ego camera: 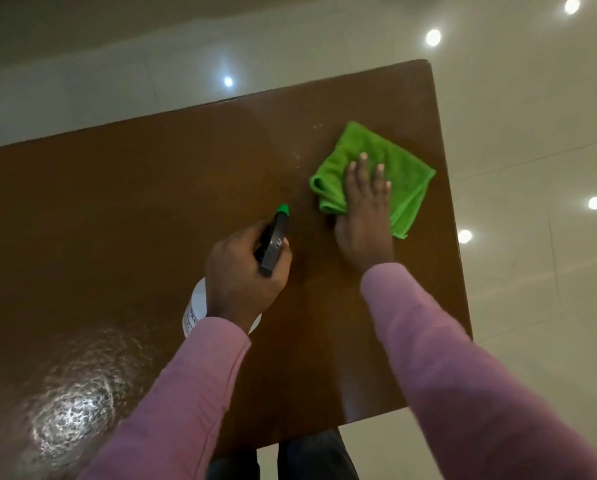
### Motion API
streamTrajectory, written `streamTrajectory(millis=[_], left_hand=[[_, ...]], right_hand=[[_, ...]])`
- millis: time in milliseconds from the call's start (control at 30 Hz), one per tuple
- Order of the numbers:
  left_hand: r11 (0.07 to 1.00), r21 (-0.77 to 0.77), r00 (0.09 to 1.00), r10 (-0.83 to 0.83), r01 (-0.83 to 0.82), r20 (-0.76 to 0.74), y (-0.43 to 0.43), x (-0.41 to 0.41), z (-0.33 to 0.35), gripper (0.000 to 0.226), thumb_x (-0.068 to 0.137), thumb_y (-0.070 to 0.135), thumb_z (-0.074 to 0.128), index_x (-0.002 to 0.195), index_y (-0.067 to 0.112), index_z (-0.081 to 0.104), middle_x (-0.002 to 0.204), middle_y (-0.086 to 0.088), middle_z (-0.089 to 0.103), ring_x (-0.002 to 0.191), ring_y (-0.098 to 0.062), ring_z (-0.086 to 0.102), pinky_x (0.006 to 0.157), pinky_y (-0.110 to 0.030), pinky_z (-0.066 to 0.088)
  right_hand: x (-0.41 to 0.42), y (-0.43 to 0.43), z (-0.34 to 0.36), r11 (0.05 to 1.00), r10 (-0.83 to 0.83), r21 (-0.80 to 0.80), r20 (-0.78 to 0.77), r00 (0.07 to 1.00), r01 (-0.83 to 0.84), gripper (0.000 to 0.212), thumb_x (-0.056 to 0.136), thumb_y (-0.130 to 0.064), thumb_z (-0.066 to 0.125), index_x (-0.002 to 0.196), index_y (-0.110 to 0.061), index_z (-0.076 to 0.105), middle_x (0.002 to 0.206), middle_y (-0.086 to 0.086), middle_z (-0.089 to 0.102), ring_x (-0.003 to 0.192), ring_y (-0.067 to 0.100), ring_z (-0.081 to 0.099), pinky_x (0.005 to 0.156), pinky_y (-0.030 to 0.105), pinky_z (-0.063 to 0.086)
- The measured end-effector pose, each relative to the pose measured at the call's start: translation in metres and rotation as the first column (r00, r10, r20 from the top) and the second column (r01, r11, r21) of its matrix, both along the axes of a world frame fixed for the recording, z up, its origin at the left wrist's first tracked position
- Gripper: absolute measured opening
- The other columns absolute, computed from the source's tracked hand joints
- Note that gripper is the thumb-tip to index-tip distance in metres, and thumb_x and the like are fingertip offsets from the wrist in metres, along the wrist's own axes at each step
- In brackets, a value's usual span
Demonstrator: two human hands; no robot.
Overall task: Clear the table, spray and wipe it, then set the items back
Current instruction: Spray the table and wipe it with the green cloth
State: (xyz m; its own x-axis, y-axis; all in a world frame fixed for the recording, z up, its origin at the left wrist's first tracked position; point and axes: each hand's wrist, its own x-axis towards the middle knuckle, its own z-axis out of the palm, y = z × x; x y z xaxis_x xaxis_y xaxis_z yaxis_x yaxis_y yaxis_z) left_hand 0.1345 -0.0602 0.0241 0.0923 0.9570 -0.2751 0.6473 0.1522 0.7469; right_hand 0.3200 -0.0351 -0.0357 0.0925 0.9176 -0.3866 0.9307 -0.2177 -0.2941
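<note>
My left hand (pixel 245 275) grips the spray bottle (pixel 273 242) above the brown table (pixel 134 202). My right hand (pixel 364 216) presses flat, fingers spread, on the green cloth (pixel 404 174) near the far right corner.

— Lighting? 
— Dim and warm overall. Overhead spots reflected as bright dots on the glossy floor (pixel 498 98), and one strong glare patch lay on the bench (pixel 82 237) at lower left.
— Image quality? 
— Soft throughout; the sleeves nearest the lens were blurred, and the bench edges bowed from wide-angle distortion.
</note>
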Motion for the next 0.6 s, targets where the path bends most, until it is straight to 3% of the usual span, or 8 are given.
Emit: streamTrajectory(millis=[133, 233, 300, 367, 433, 533, 600], left_hand=[[0.995, 0.046, 0.996, 0.089, -0.089, -0.007, 0.003, -0.006, 0.007, 0.012, 0.085, 0.025, 0.061, 0.08, 0.016, 0.066, 0.056, 0.014, 0.052, 0.05, -0.003, 0.051, 0.048, -0.008, 0.03], [0.98, 0.047, 0.98, 0.193, -0.195, 0.044, 0.006, -0.013, 0.009, 0.016, 0.086, 0.022, 0.061, 0.071, 0.024, 0.056, 0.05, 0.014, 0.045, 0.048, -0.005, 0.049, 0.045, -0.008, 0.028], [0.969, 0.023, 0.966, 0.242, -0.245, 0.088, 0.005, -0.018, 0.008, 0.018, 0.088, 0.024, 0.06, 0.07, 0.022, 0.057, 0.051, 0.011, 0.048, 0.047, -0.01, 0.049, 0.045, -0.01, 0.03], [0.965, -0.005, 0.958, 0.26, -0.262, 0.12, 0.003, -0.021, 0.007, 0.019, 0.089, 0.027, 0.059, 0.072, 0.019, 0.06, 0.054, 0.01, 0.051, 0.048, -0.012, 0.05, 0.045, -0.012, 0.033], [0.966, 0.004, 0.957, 0.257, -0.26, 0.139, 0.002, -0.022, 0.007, 0.019, 0.089, 0.027, 0.059, 0.072, 0.019, 0.059, 0.054, 0.01, 0.05, 0.048, -0.013, 0.049, 0.046, -0.011, 0.033], [0.968, 0.033, 0.959, 0.243, -0.25, 0.144, 0.002, -0.022, 0.006, 0.018, 0.089, 0.025, 0.06, 0.073, 0.017, 0.059, 0.054, 0.015, 0.047, 0.048, -0.009, 0.049, 0.047, -0.008, 0.031], [0.968, 0.03, 0.958, 0.24, -0.247, 0.155, 0.002, -0.023, 0.006, 0.017, 0.089, 0.025, 0.06, 0.074, 0.018, 0.058, 0.054, 0.016, 0.046, 0.048, -0.007, 0.05, 0.047, -0.008, 0.031]], right_hand=[[-0.048, -0.045, 0.002, 0.894, 0.446, -0.004, -0.075, 0.892, -0.447, 0.081, 0.077, -0.015, 0.037, 0.153, -0.014, 0.008, 0.16, 0.003, 0.0, 0.146, 0.03, -0.009, 0.118, 0.043, -0.006], [-0.026, -0.075, 0.002, 0.814, 0.578, -0.035, -0.052, 0.814, -0.58, 0.084, 0.073, -0.017, 0.037, 0.153, -0.015, 0.011, 0.16, 0.002, 0.006, 0.147, 0.026, -0.002, 0.12, 0.042, -0.001], [0.002, -0.073, 0.001, 0.838, 0.543, -0.048, -0.029, 0.84, -0.543, 0.087, 0.07, -0.011, 0.048, 0.152, -0.014, 0.017, 0.159, 0.003, 0.012, 0.146, 0.025, 0.005, 0.119, 0.041, 0.004], [0.031, -0.053, 0.002, 0.92, 0.388, -0.063, 0.016, 0.921, -0.387, 0.086, 0.074, -0.005, 0.055, 0.151, -0.012, 0.018, 0.158, 0.005, 0.009, 0.146, 0.025, 0.003, 0.12, 0.04, 0.003], [0.046, -0.025, 0.005, 0.941, 0.334, -0.07, 0.043, 0.942, -0.331, 0.079, 0.08, -0.01, 0.047, 0.152, -0.011, 0.015, 0.159, 0.007, 0.007, 0.146, 0.026, -0.002, 0.12, 0.043, 0.003], [0.038, 0.016, 0.005, 0.926, 0.376, -0.05, 0.026, 0.926, -0.375, 0.078, 0.077, -0.022, 0.03, 0.152, -0.008, 0.015, 0.16, 0.01, 0.007, 0.146, 0.034, -0.001, 0.119, 0.048, 0.005], [0.023, 0.05, -0.001, 0.926, 0.377, -0.028, 0.032, 0.926, -0.376, 0.078, 0.077, -0.022, 0.031, 0.152, -0.007, 0.016, 0.16, 0.012, 0.008, 0.146, 0.037, 0.001, 0.119, 0.049, 0.004]])
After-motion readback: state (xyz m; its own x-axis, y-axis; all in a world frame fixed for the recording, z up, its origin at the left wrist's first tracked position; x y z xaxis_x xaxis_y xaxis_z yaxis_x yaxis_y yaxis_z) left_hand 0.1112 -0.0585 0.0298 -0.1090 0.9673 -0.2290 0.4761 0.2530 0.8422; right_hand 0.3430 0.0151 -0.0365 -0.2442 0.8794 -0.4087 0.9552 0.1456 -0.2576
